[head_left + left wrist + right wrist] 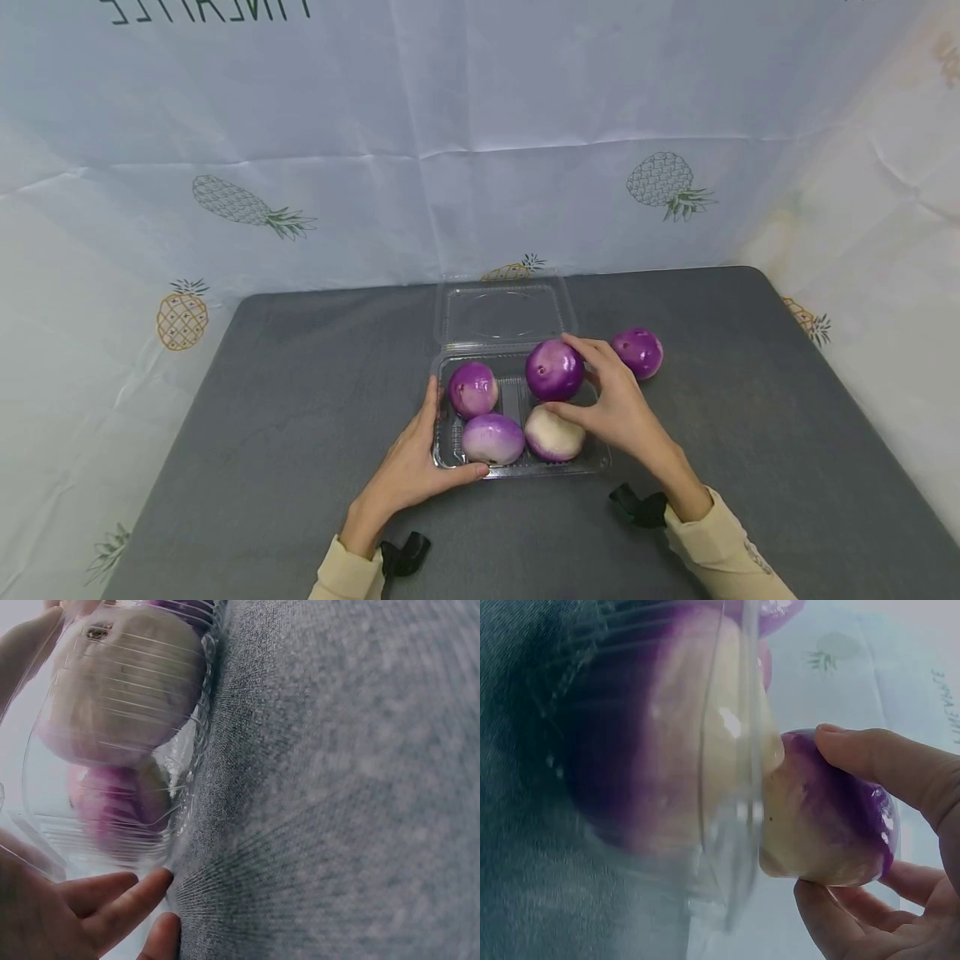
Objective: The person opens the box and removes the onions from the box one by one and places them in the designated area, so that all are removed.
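Observation:
My right hand [618, 408] pinches a purple-and-white turnip [553, 370] between thumb and fingers, over the back right part of a clear plastic container [513, 472]. The right wrist view shows this turnip [825, 814] at the container's rim, with pale skin on one side. Inside the container lie a purple turnip [473, 390] at back left, a lilac one [492, 440] at front left and a mostly white one [555, 435] at front right. My left hand [408, 467] rests around the front left corner, its extended fingers [124, 911] touching the wall and its thumb along the front edge.
Another purple turnip [637, 352] lies on the dark grey table [315, 400], right of the container. The container's hinged lid [506, 312] is folded back toward the far edge. A pineapple-print cloth [450, 100] hangs behind the table.

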Available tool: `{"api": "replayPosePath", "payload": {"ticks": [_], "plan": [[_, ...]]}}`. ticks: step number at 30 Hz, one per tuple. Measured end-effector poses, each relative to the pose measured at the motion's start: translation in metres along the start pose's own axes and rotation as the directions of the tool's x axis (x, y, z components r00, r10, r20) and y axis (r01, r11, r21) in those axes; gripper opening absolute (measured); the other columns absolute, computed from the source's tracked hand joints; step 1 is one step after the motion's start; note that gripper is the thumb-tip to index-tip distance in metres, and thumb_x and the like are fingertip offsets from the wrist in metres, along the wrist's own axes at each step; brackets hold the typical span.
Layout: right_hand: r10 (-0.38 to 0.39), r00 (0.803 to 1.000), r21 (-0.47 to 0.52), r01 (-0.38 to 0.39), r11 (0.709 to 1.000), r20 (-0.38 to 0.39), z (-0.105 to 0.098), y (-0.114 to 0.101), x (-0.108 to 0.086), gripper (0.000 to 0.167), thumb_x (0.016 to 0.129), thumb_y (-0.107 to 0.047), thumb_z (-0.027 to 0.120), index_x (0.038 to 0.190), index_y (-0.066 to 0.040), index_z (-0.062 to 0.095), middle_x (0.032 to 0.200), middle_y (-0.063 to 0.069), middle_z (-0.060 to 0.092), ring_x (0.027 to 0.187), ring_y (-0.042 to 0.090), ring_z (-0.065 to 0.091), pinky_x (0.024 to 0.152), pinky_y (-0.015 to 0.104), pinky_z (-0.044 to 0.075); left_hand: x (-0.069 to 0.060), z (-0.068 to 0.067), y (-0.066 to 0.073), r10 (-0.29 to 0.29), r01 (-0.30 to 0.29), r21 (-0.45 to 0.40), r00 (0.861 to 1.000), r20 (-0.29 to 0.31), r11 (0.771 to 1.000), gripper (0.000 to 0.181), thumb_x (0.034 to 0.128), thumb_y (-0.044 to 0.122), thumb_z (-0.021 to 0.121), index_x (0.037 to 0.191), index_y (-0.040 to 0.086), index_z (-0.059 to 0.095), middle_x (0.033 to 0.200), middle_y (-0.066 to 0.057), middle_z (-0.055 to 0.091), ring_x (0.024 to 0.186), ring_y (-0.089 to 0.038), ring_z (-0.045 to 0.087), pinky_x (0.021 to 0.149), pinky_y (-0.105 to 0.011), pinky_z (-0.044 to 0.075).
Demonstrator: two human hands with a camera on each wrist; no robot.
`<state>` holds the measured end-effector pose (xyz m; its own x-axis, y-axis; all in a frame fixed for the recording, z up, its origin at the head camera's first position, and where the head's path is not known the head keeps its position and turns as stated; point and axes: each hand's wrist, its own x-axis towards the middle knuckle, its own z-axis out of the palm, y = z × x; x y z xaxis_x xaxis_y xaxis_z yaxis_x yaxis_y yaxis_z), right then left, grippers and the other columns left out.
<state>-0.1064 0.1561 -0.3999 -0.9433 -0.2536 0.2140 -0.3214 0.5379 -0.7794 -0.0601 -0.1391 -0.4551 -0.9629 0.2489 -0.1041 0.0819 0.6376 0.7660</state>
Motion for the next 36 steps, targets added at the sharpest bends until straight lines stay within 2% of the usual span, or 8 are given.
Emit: {"api": "replayPosePath", "payload": {"ticks": [5, 12, 20, 27, 32, 35, 36], "plan": [[0.001, 1.000, -0.045, -0.002, 0.999, -0.029, -0.009, 0.004, -0.003, 0.087, 0.070, -0.009, 0.094, 0.146, 0.000, 0.052, 0.139, 0.022, 0.055, 0.125, 0.040, 0.059, 0.097, 0.052, 0.057, 0.000, 0.000, 0.000, 0.000, 0.000, 0.006, 1.000, 0.001, 1.000, 0.141, 0.0697, 0.065, 0.086, 0.165, 0.025, -0.010, 0.171, -0.012, 0.022, 0.157, -0.029, 0.025, 0.124, -0.057, 0.028], [-0.004, 0.998, -0.059, 0.000, 0.998, -0.060, -0.021, 0.008, -0.007, 0.084, 0.072, -0.005, 0.092, 0.146, 0.000, 0.051, 0.141, 0.023, 0.054, 0.127, 0.042, 0.058, 0.100, 0.054, 0.053, 0.000, -0.001, 0.001, -0.003, 0.003, -0.005, 1.000, 0.004, 1.000, 0.141, 0.0697, 0.064, 0.086, 0.165, 0.025, -0.010, 0.170, -0.013, 0.024, 0.157, -0.029, 0.026, 0.125, -0.057, 0.027], [-0.005, 0.994, -0.089, -0.005, 0.996, -0.105, -0.032, 0.014, -0.011, 0.084, 0.070, -0.004, 0.093, 0.144, 0.000, 0.053, 0.138, 0.024, 0.056, 0.124, 0.042, 0.059, 0.097, 0.054, 0.053, 0.000, 0.000, 0.000, 0.000, 0.000, 0.001, 1.000, 0.002, 1.000, 0.141, 0.0699, 0.064, 0.086, 0.165, 0.024, -0.010, 0.170, -0.014, 0.025, 0.157, -0.030, 0.027, 0.124, -0.058, 0.028], [-0.019, 0.989, -0.144, -0.003, 0.990, -0.147, -0.043, 0.019, -0.016, 0.086, 0.069, -0.005, 0.094, 0.144, -0.001, 0.053, 0.135, 0.021, 0.058, 0.118, 0.039, 0.063, 0.093, 0.046, 0.057, 0.001, 0.000, -0.001, 0.016, -0.016, 0.009, 1.000, -0.017, 1.000, 0.140, 0.0692, 0.063, 0.087, 0.166, 0.022, -0.007, 0.169, -0.015, 0.028, 0.156, -0.032, 0.030, 0.121, -0.060, 0.032], [-0.003, 0.988, -0.124, -0.017, 0.992, -0.153, -0.051, 0.024, -0.019, 0.086, 0.070, -0.001, 0.092, 0.146, 0.000, 0.051, 0.137, 0.024, 0.055, 0.122, 0.044, 0.060, 0.096, 0.052, 0.051, 0.001, 0.000, -0.001, 0.007, -0.007, 0.001, 1.000, -0.001, 1.000, 0.141, 0.0695, 0.063, 0.086, 0.165, 0.024, -0.009, 0.169, -0.014, 0.028, 0.156, -0.030, 0.029, 0.123, -0.058, 0.030], [0.012, 0.987, -0.128, -0.032, 0.991, -0.158, -0.057, 0.029, -0.020, 0.088, 0.071, 0.000, 0.092, 0.148, 0.001, 0.049, 0.139, 0.025, 0.054, 0.125, 0.044, 0.058, 0.100, 0.035, 0.050, 0.001, 0.000, -0.001, 0.004, -0.004, -0.009, 1.000, 0.008, 1.000, 0.141, 0.0699, 0.063, 0.086, 0.165, 0.025, -0.010, 0.169, -0.013, 0.028, 0.157, -0.029, 0.028, 0.124, -0.058, 0.028], [0.013, 0.987, -0.132, -0.035, 0.991, -0.160, -0.059, 0.030, -0.020, 0.088, 0.071, 0.000, 0.092, 0.148, 0.001, 0.049, 0.139, 0.025, 0.053, 0.126, 0.045, 0.057, 0.101, 0.026, 0.050, 0.001, 0.000, -0.001, 0.002, -0.002, -0.013, 1.000, 0.009, 1.000, 0.141, 0.0700, 0.063, 0.086, 0.165, 0.025, -0.010, 0.169, -0.013, 0.027, 0.157, -0.029, 0.028, 0.124, -0.058, 0.027]]}}
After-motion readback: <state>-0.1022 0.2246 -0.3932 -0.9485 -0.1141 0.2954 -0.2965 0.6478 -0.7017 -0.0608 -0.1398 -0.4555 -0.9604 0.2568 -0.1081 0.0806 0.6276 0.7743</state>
